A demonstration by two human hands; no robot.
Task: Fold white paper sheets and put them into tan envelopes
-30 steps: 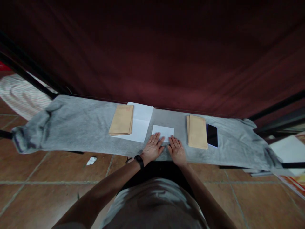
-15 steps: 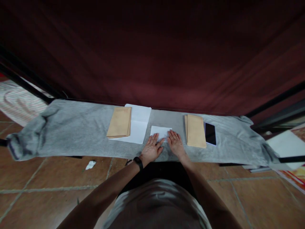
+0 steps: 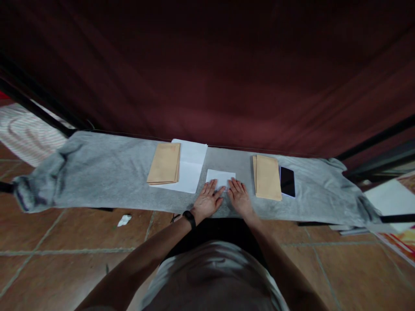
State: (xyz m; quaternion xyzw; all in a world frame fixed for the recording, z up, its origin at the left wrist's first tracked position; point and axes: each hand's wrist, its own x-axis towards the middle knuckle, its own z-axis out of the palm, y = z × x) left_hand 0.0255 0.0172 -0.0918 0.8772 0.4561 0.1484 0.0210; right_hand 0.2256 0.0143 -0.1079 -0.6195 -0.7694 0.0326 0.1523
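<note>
A small white folded sheet of paper (image 3: 221, 175) lies on the grey cloth in front of me. My left hand (image 3: 208, 200) rests flat on its near left part, fingers stretched out and thumb pointing right. On the near right corner lies my right hand (image 3: 239, 197), its fingers extended too. Both hands partly cover the paper's near edge. Left of them, brown envelopes (image 3: 164, 164) lie partly on top of larger white paper sheets (image 3: 192, 166). To the right is a second pile of brown envelopes (image 3: 268, 177).
A phone (image 3: 287, 181) lies dark-screened beside the right envelopes. The grey cloth (image 3: 106, 172) covers a long narrow table. Behind it hangs a dark red curtain (image 3: 207, 86). A crumpled white scrap (image 3: 124, 220) is on the tiled floor (image 3: 87, 233).
The view has shifted very slightly. Both hands stay on the white paper in nearly the same place, with no clear change among the objects.
</note>
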